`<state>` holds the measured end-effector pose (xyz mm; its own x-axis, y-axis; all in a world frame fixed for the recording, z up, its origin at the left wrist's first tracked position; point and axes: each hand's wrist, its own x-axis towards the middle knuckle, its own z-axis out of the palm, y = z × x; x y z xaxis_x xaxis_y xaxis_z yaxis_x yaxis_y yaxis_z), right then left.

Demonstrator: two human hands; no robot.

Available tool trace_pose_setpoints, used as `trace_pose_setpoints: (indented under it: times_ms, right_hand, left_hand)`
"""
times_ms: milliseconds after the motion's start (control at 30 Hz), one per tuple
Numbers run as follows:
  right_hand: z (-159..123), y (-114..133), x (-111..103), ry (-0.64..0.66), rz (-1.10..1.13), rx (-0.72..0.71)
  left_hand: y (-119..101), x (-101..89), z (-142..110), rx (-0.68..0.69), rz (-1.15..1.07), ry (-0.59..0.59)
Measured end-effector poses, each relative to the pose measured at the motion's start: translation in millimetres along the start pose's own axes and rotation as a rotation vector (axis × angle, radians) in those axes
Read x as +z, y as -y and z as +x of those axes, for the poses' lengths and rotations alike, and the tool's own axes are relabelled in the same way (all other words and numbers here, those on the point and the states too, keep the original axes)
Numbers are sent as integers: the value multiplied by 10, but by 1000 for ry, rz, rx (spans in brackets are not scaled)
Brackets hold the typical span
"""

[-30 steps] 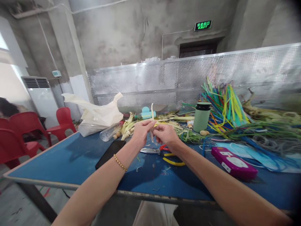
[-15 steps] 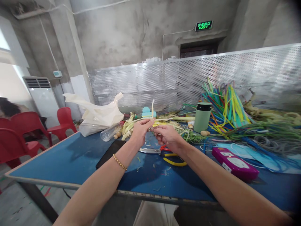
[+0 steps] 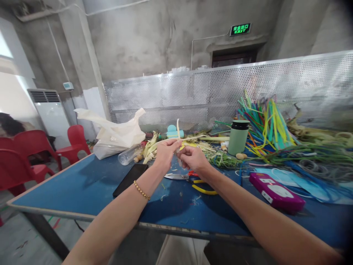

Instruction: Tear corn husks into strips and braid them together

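Note:
Both my hands are raised over the blue table [image 3: 82, 187] at its middle. My left hand [image 3: 164, 152] is closed, pinching a pale leaf strip [image 3: 178, 129] that sticks up above my fingers. My right hand [image 3: 193, 157] is closed on the lower part of the same strip, touching my left hand. Under my hands lie scissors with yellow handles [image 3: 190, 180]. A pile of pale and green leaf strips [image 3: 193, 141] lies just behind my hands.
A black phone [image 3: 129, 179] lies left of my hands; a pink case [image 3: 277, 191] lies to the right. A green jar [image 3: 238, 137], coloured strips [image 3: 261, 123], a clear bottle [image 3: 128, 154] and a white bag [image 3: 113, 134] stand behind. Red chairs [image 3: 27, 154] are at left.
My right hand has shifted slightly up and back toward my left hand. Both keep their grip on the strip.

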<state>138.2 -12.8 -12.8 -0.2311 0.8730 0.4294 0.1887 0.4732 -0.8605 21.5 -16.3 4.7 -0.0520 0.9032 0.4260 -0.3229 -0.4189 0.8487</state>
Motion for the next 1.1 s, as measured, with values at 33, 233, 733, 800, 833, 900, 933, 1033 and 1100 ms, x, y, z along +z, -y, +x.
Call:
trace_pose_setpoints:
  times_ms: [33, 233, 733, 800, 833, 900, 933, 1033, 1100]
  right_hand:
    - [2, -4, 1, -3, -18, -16]
    - [-6, -13, 17, -4, -88, -24]
    - [-32, -27, 46, 24, -85, -26]
    - [-27, -44, 49, 26, -90, -25]
    - [-25, -49, 47, 26, -91, -29]
    - [-23, -45, 30, 53, -111, -49]
    - [-24, -29, 12, 84, -143, -65]
    - [-34, 83, -94, 152, -327, -147]
    - [-36, 188, -207, 19, -419, -249]
  left_hand:
    - [3, -6, 7, 11, 11, -10]
    - [41, -44, 58, 28, 36, -56]
    - [29, -44, 64, -5, -16, -113]
    - [26, -43, 65, 2, -14, -109]
    - [23, -43, 66, 6, -12, -103]
    - [13, -46, 71, 16, 7, -84]
    - [6, -49, 74, 22, 23, -75]
    - [-19, -64, 78, 40, 91, -49]
    - [-36, -68, 69, 56, 149, -9]
